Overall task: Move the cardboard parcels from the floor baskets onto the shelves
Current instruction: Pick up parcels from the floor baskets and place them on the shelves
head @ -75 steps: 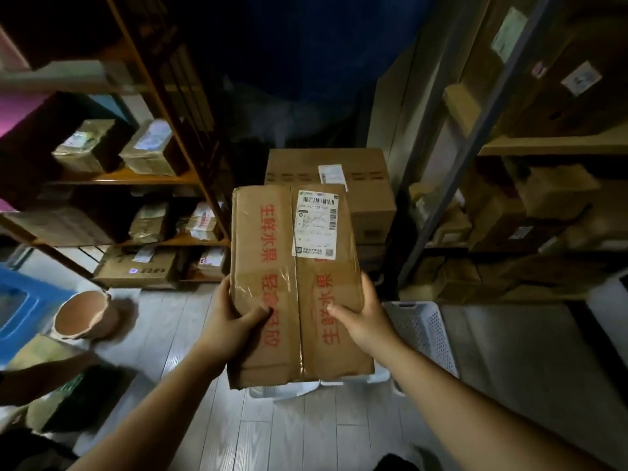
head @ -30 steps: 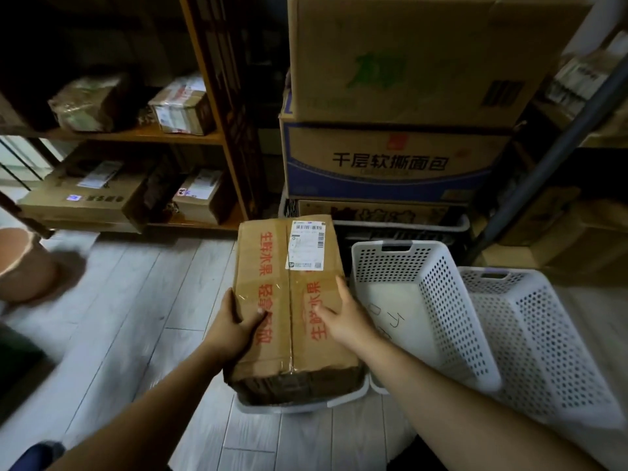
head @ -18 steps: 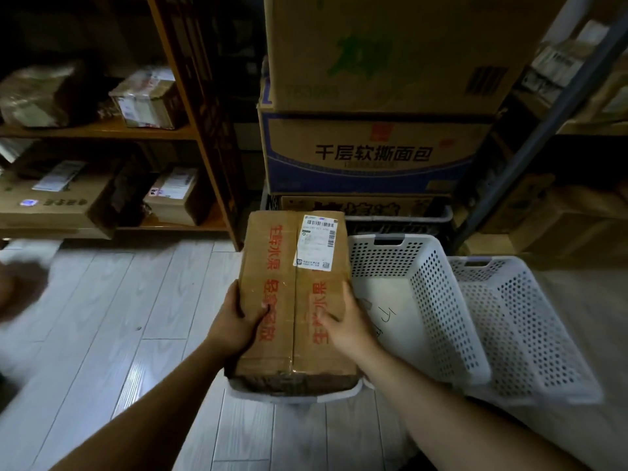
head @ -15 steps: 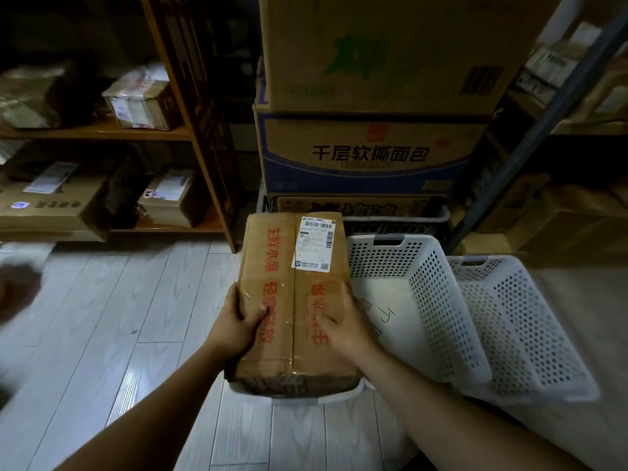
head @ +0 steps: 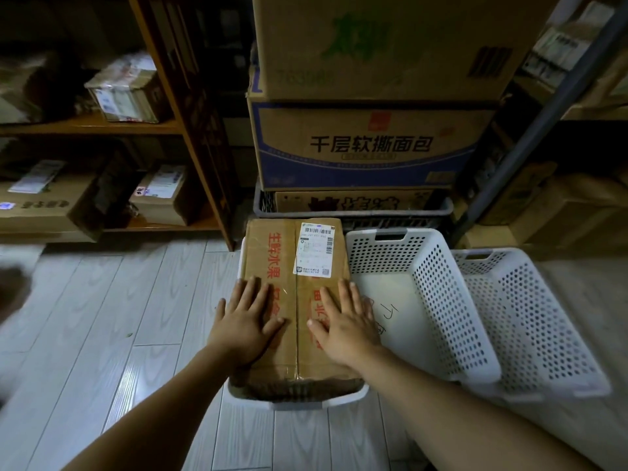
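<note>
A brown cardboard parcel [head: 289,260] with red print and a white shipping label lies flat on top of a white floor basket [head: 295,401], covering its opening. My left hand [head: 246,322] lies flat on the parcel's left half, fingers straight. My right hand [head: 345,322] lies flat on its right half, fingers spread. Wooden shelves [head: 91,125] with other parcels stand at the left.
Two white perforated baskets [head: 438,300] [head: 540,321] stand to the right, showing no parcels inside. Large stacked cartons [head: 367,144] rise straight ahead over a dark crate [head: 441,210]. A metal shelf post [head: 530,130] and dim boxes are at the right. Pale plank floor [head: 102,317] spreads left.
The parcel has come down from chest height onto the white basket. Both hands have let go of its edges and now lie flat on its top.
</note>
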### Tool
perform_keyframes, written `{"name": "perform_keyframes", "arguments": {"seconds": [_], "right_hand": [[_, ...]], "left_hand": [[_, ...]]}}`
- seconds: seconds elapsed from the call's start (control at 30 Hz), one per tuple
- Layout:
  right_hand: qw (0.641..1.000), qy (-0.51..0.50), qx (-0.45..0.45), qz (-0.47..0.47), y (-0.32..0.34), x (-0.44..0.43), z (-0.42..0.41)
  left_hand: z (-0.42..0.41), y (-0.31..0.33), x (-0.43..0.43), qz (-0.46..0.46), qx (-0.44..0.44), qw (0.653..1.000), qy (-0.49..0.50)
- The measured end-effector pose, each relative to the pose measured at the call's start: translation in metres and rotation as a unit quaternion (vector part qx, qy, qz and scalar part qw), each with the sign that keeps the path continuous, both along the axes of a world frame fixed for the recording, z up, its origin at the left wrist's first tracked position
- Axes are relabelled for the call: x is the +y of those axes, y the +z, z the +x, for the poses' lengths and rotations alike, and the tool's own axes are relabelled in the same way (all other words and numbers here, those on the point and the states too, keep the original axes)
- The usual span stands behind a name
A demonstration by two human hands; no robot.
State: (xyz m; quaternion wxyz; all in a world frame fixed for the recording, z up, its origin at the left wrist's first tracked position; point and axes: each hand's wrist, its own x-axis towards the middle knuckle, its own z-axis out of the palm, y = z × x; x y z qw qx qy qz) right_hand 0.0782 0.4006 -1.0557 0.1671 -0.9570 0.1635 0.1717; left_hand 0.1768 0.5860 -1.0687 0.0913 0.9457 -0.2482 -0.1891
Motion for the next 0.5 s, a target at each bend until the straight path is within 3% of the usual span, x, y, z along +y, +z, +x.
{"name": "perform_keyframes", "arguments": {"seconds": [0.23,0.5], "right_hand": [[0.997,0.014,0.071,0.005,0.005,-0.002,0.003],[0.995,-0.032,0.096,0.025,0.170,-0.031,-0.002]], "left_hand": [[0.001,0.010,-0.005,0.073,0.058,0.996,-0.014],[-0.005,0.170,-0.006,0.085,0.132,0.987,0.044]]}}
